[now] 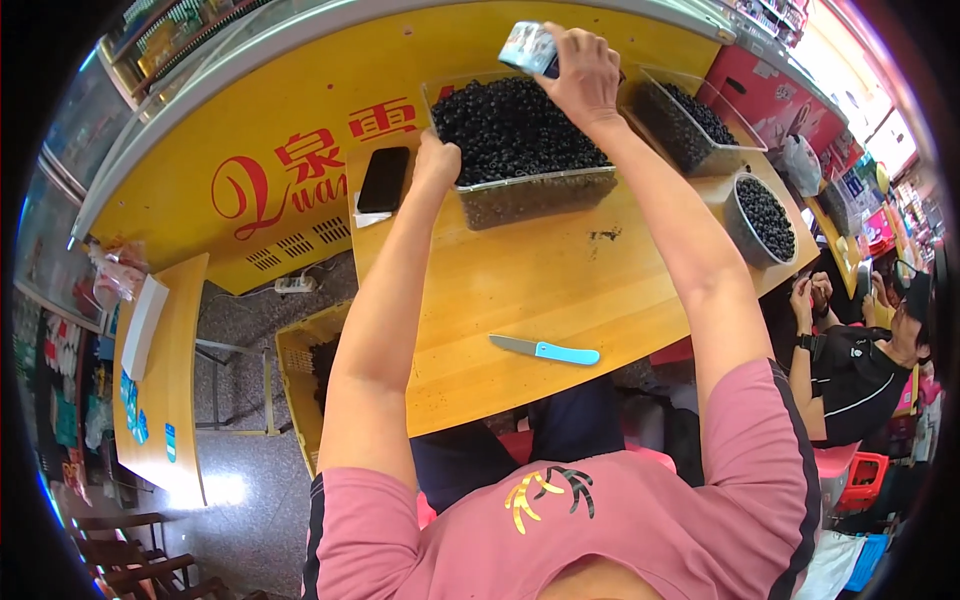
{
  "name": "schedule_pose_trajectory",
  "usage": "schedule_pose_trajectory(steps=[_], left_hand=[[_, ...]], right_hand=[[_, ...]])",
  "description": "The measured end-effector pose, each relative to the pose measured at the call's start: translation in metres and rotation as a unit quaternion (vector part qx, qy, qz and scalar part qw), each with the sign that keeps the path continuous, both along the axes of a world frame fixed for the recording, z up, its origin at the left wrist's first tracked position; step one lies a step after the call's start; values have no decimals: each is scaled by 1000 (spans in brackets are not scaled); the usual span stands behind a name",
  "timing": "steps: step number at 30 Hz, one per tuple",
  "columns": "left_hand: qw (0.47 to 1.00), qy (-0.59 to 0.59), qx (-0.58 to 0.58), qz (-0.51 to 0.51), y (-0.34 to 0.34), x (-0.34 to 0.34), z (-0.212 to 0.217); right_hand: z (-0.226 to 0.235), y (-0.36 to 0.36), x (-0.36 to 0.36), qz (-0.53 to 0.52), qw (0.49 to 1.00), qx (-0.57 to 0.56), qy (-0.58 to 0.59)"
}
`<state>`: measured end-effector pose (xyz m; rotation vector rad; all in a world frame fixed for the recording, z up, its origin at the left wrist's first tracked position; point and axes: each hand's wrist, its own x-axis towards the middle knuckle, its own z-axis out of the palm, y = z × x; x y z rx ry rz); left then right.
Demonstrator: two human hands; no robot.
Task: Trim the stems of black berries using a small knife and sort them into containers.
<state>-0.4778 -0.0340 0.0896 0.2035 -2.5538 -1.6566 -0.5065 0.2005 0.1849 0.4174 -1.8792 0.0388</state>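
My left hand (440, 162) is closed on the near left edge of a large clear plastic tub (540, 192) at the far side of the table. Small, round, dark pieces (515, 125) fill the tub to a heap; I cannot tell their kind. Above its far right part, my right hand (582, 75) is wrapped round a small white-and-blue printed pack (528, 48), held tilted. Nearer to me lies a knife (545, 350) with a light blue handle, its blade pointing left. A black phone (384, 180) rests left of the tub.
Another clear tub (700, 150) and a round bowl (762, 218) of similar dark pieces stand on the wooden table (480, 290) at the right. A yellow crate (297, 370) is on the floor at the left. Another person (860, 365) sits at the right.
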Motion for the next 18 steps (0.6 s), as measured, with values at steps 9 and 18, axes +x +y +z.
schedule_pose_trajectory(steps=[9,18], left_hand=[[998,39,-48,10,7,6,0],[999,38,-30,19,-3,2,-10]], right_hand=[[-49,-25,-17,-171,963,206,-38],[-47,-78,1,-137,946,220,-197]])
